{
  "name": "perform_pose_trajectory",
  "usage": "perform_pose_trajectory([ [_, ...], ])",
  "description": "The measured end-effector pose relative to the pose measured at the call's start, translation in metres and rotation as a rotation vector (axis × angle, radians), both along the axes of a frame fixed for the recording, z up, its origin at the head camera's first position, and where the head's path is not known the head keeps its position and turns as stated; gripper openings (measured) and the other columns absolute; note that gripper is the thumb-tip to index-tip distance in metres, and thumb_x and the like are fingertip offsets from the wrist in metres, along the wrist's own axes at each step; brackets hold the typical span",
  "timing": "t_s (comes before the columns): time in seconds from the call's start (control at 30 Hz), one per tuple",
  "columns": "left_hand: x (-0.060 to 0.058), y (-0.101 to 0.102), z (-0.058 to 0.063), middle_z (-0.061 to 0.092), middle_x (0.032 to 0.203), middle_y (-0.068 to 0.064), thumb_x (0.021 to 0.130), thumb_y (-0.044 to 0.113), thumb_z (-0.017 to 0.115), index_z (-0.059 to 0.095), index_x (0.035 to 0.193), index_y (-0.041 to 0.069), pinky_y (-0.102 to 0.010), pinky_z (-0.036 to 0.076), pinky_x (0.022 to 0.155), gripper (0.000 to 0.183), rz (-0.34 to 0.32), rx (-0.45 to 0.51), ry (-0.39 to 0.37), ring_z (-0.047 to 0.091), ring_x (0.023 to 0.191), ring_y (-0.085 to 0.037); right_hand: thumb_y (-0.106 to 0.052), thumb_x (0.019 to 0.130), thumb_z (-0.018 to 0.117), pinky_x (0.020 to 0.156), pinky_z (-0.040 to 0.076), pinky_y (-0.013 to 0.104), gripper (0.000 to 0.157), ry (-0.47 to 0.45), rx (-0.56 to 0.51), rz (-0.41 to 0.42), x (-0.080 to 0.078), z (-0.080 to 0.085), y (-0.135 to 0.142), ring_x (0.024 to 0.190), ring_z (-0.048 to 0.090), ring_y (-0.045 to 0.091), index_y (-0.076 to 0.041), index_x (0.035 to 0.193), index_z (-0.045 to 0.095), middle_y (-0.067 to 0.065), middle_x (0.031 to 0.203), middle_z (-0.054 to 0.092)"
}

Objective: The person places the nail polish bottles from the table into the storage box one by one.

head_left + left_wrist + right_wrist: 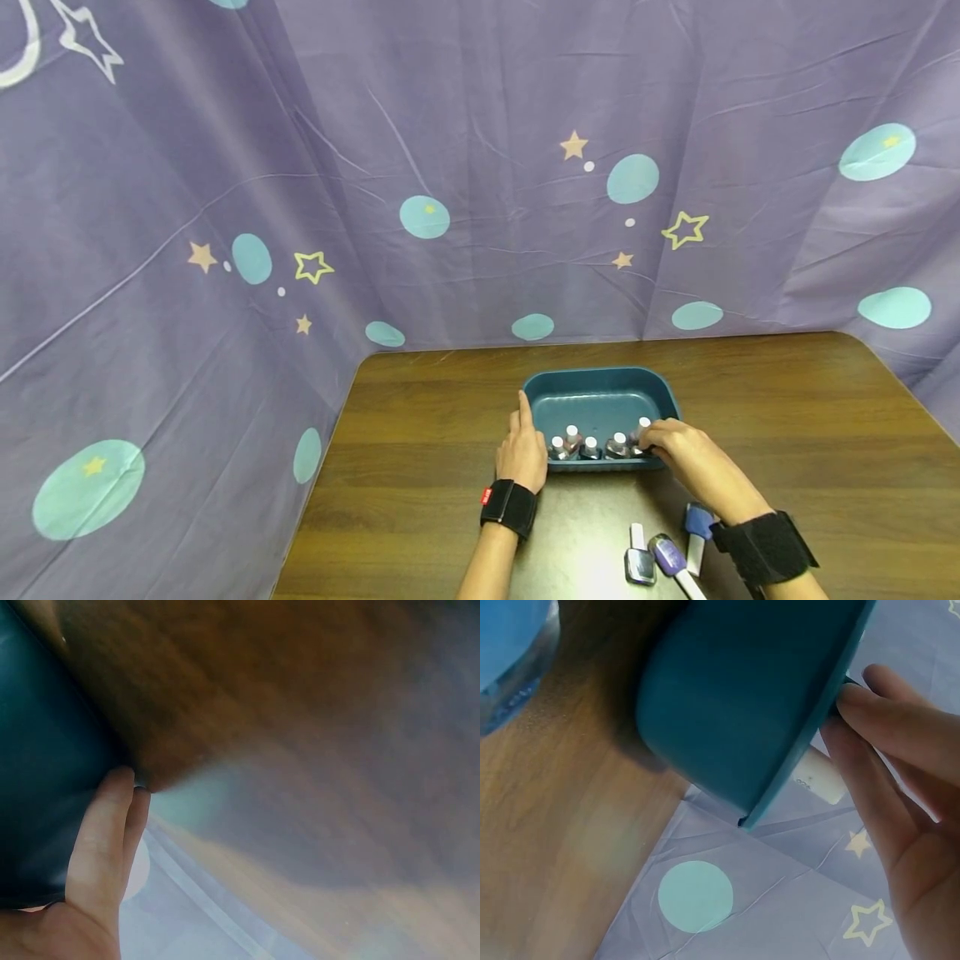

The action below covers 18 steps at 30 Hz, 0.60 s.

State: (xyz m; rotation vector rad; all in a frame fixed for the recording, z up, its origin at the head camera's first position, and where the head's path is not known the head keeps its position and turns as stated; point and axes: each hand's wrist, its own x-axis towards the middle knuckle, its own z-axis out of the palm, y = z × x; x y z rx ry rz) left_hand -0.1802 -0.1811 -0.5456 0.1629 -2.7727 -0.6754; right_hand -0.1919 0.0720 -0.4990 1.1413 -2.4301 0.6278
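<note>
A dark teal plastic bin [600,379] stands on the table. Along its front wall, several nail polish bottles [591,448] stand inside with white caps up. My left hand [522,454] rests against the bin's left side near the front corner; in the left wrist view its fingers [101,840] lie straight along the outer wall. At the right front corner, my right hand [682,446] reaches over the rim. Its thumb and fingers pinch a dark nail polish bottle [843,701], mostly hidden by the rim and fingertips. A white cap [821,776] shows close below them.
In front of the bin, a clear-and-dark bottle [640,567], a purple bottle [666,554] and a blue bottle [699,521] lie on the wooden table [420,467], below my right forearm. A purple curtain [480,275] with stars hangs behind and left of the table.
</note>
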Motion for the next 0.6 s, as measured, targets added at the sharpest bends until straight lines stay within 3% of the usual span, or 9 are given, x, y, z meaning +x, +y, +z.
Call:
perform_pose_trajectory([
  [0.3,0.000,0.001,0.001,0.052,0.122,-0.012,0.089,0.012,0.055,0.020,0.148,0.010,-0.032,0.034,0.045,0.068,-0.003,0.006,-0.002,0.043,0.049,-0.015,0.014,0.065,0.072,0.069,0.050,0.029,0.027,-0.015,0.006,0.019,0.000,-0.005,0.001,0.080,0.062,0.015,-0.008,0.080,0.069,0.001,0.089,0.067],
  [0.6,0.001,0.001,-0.001,0.053,0.119,-0.012,0.089,0.012,0.056,0.018,0.148,0.011,-0.033,0.034,0.045,0.070,-0.001,-0.005,0.014,0.045,0.050,-0.017,0.004,0.068,0.075,0.066,0.049,0.027,0.030,-0.005,0.019,-0.058,0.008,0.015,0.001,0.081,0.059,0.010,-0.014,0.092,0.069,-0.003,0.088,0.064],
])
